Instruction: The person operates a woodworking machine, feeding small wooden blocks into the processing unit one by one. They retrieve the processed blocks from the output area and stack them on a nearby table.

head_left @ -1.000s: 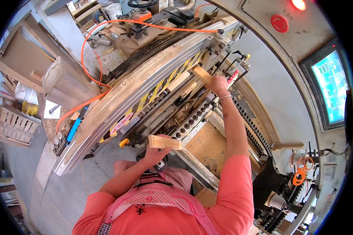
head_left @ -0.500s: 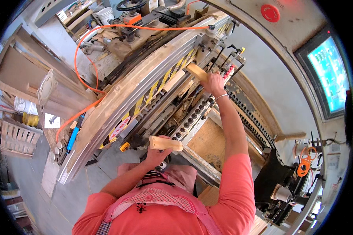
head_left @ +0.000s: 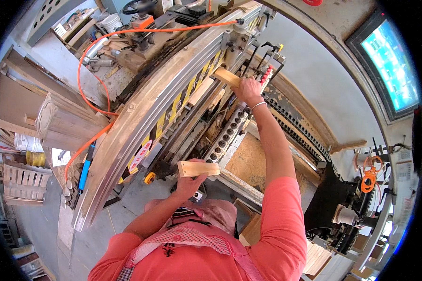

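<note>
In my left hand (head_left: 188, 185) is a short pale wooden block (head_left: 199, 169) with small holes at its left end; the fingers wrap it from below and behind, close to my body. Stretched far forward, my right hand (head_left: 249, 91) grips the near end of a second wooden block (head_left: 227, 77). That block's far end lies at the machine's striped rail (head_left: 192, 104), beside the metal clamp post (head_left: 236, 44). Another wooden piece (head_left: 201, 91) rests along the rail to the left. Below my right hand runs a row of black round knobs (head_left: 225, 137).
Left of the machine, an orange hose (head_left: 79, 75) loops over its long beam (head_left: 140, 100). A blue air gun (head_left: 85, 171) hangs at the beam's near end. At the right is a lit screen (head_left: 390, 65). A sawdust-covered panel (head_left: 251, 161) lies inside the frame.
The whole view has shifted slightly, with the red button nearly leaving the top edge. Both hands still hold their blocks in about the same places.
</note>
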The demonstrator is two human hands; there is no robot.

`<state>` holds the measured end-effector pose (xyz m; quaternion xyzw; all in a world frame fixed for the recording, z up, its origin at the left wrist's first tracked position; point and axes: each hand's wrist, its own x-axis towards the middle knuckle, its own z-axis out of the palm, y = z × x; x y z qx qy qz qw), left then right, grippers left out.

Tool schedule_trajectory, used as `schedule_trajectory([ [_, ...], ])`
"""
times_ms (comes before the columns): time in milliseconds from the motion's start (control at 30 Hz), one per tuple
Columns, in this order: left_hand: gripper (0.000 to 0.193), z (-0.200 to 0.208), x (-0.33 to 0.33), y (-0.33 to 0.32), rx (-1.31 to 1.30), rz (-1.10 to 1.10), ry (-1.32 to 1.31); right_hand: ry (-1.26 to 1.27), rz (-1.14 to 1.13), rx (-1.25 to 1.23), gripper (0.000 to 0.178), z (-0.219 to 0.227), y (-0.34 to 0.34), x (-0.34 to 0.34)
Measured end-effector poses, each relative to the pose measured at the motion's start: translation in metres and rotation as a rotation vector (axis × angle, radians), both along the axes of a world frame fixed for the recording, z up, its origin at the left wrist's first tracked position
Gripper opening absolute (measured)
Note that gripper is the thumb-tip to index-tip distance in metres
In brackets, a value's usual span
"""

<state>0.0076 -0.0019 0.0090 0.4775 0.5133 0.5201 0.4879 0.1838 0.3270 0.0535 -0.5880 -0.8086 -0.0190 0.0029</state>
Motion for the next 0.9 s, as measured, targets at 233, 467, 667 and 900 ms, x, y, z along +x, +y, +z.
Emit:
schedule_trajectory([
  [233,0.041,-0.007,-0.002,-0.003,0.034,0.012,0.013,0.049,0.072,-0.007,0.048,0.003,0.004,0.001],
  [467,0.041,0.001,-0.001,-0.001,0.044,0.009,0.020,0.052,0.108,0.022,0.049,0.002,0.014,-0.011],
  [667,0.040,0.005,-0.002,0.000,0.034,0.004,0.028,-0.022,0.096,-0.008,0.052,-0.001,0.014,-0.013],
  [900,0.039,0.010,-0.002,0.000,-0.003,0.003,-0.003,-0.019,0.103,-0.058,0.050,0.013,0.006,-0.018],
])
